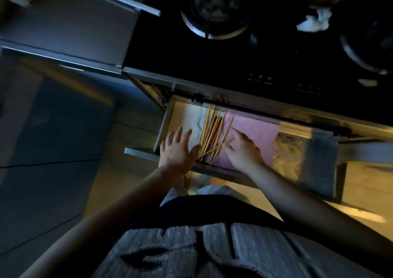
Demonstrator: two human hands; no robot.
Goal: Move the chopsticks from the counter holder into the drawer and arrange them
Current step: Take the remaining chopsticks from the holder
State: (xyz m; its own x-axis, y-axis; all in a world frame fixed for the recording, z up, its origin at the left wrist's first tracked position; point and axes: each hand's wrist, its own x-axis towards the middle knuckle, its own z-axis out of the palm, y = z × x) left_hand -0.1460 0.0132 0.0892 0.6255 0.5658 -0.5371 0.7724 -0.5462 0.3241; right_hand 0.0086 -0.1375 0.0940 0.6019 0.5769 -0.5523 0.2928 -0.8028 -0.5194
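Note:
An open drawer [165, 120] under the stove holds several chopsticks [209, 132], mostly pale wood with a few dark and red ones, lying lengthwise between a white cloth [191, 118] and a pink cloth [257, 128]. One chopstick [217, 148] lies crosswise over the bundle. My left hand [178, 150] is spread flat at the bundle's left side, fingers apart, its thumb touching the near ends. My right hand [242, 150] rests on the pink cloth, with its fingertips at the crosswise chopstick's right end; whether it grips it is unclear.
A black gas hob [212, 50] with a burner [214, 11] sits above the drawer, a pan [370, 47] at the right. A white crumpled cloth [314, 21] lies on the hob. Clear plastic items [287, 150] fill the drawer's right part.

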